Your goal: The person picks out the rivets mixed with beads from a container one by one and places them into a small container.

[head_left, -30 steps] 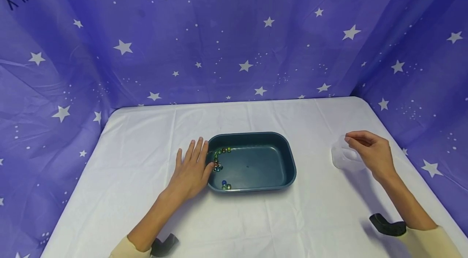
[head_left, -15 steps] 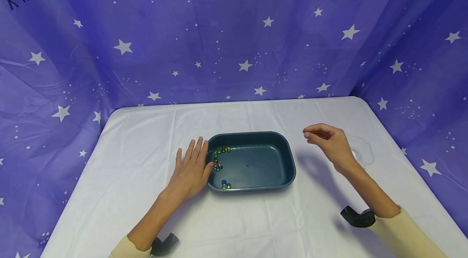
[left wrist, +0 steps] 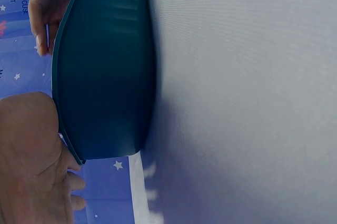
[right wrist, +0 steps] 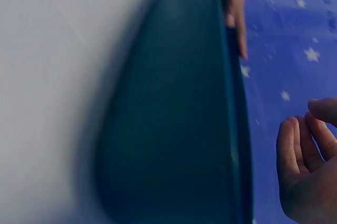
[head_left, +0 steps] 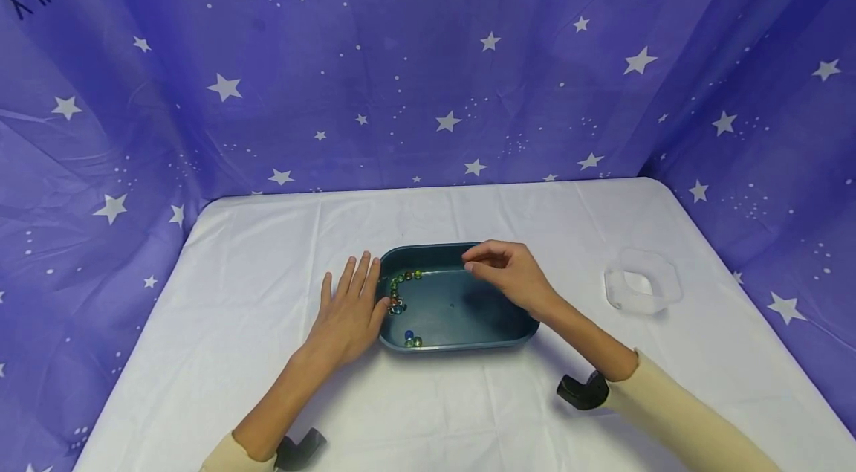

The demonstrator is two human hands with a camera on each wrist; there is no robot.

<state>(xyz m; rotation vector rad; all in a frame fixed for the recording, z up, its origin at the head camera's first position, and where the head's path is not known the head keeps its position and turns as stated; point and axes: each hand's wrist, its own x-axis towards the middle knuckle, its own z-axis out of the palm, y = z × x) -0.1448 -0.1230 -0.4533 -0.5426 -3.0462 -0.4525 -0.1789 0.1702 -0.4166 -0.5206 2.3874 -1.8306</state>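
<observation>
A dark teal rectangular tray (head_left: 455,325) stands on the table, with several small glass marbles (head_left: 401,279) along its left side. Near its front left corner are a blue marble (head_left: 409,335) and greenish ones beside it. My left hand (head_left: 346,314) rests against the tray's left rim, fingers straight and the thumb over the edge. Over the tray's right half hovers my right hand (head_left: 513,277), its fingers loosely bent and the thumb near the fingertips. In the right wrist view, nothing shows between the fingers of that hand (right wrist: 310,171).
To the right of the tray sits a clear plastic container (head_left: 667,286). A white cloth (head_left: 321,398) covers the table. Purple curtains (head_left: 428,70) with white stars hang behind and at both sides.
My right hand has moved left from above the clear container to above the tray, bringing that container into full view. The left hand, the tray and the marbles look unmoved.
</observation>
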